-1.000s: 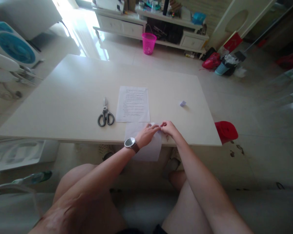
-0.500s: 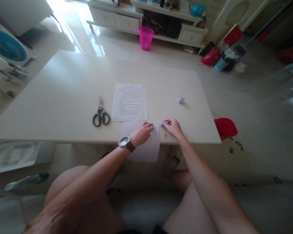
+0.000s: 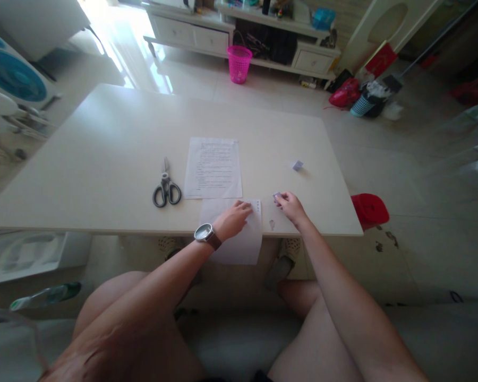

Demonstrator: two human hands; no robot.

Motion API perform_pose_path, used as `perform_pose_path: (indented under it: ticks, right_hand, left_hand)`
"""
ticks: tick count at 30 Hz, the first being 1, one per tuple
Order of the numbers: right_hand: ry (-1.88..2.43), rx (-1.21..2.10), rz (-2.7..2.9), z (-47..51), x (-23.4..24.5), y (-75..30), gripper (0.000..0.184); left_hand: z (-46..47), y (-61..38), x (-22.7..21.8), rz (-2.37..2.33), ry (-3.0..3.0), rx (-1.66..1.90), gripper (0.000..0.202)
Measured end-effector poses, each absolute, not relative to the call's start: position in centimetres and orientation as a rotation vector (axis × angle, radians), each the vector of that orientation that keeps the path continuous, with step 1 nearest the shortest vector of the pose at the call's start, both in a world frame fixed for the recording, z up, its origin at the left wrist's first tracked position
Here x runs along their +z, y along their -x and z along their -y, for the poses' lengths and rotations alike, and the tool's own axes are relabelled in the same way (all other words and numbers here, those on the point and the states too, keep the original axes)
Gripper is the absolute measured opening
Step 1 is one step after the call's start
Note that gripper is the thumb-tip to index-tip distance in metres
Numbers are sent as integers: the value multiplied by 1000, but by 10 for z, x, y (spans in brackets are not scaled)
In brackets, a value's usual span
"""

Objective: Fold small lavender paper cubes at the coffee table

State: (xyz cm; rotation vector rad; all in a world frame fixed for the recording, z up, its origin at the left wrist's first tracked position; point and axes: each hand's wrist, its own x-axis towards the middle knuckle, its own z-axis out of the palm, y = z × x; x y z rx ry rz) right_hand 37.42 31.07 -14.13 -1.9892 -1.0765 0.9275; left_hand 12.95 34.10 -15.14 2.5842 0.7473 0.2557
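My left hand [image 3: 233,219], with a watch on its wrist, rests with curled fingers on a white sheet [image 3: 239,241] that hangs over the near edge of the table [image 3: 103,159]. To the right of the sheet, my right hand [image 3: 290,206] pinches a small pale purple piece [image 3: 276,195] just above the tabletop. A second small purple piece [image 3: 298,165] lies farther back on the right. A printed page [image 3: 213,167] lies flat behind the sheet. Grey-handled scissors [image 3: 166,188] lie to its left.
A red stool [image 3: 369,210] stands by the table's right corner. A pink basket [image 3: 239,63] and a low white cabinet [image 3: 207,32] are on the far side of the floor. A fan [image 3: 11,74] stands at the left. My knees show below the table edge.
My hands have parted. My right hand has drawn away to the right from the sheet with the small purple piece. My left hand stays on the sheet.
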Motion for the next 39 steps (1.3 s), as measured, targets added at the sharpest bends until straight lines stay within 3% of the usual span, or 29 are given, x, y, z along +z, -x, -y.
perform_pose_path:
  ticks: [3, 7, 15, 23, 32, 39]
  right_hand:
    - [1945, 1229, 901, -310, -139, -370, 17]
    - [1900, 1332, 880, -308, -137, -366, 18]
    - [1793, 790, 869, -313, -139, -377, 26]
    - [1853, 765, 668, -315, -139, -388, 30]
    - [2017, 721, 1310, -301, -133, -367, 24]
    - [2042, 689, 1522, -295, -140, -358, 17]
  left_hand:
    - [-341, -130, -150, -749, -2583, 251, 34]
    - [-340, -130, -147, -751, -2579, 253, 35]
    - [-340, -130, -148, -754, -2577, 240, 32]
    - [-338, -129, -150, -781, -2573, 220, 35]
    - [-333, -131, -156, -812, -2570, 139, 66]
    - [-333, -131, -155, -822, -2576, 112, 70]
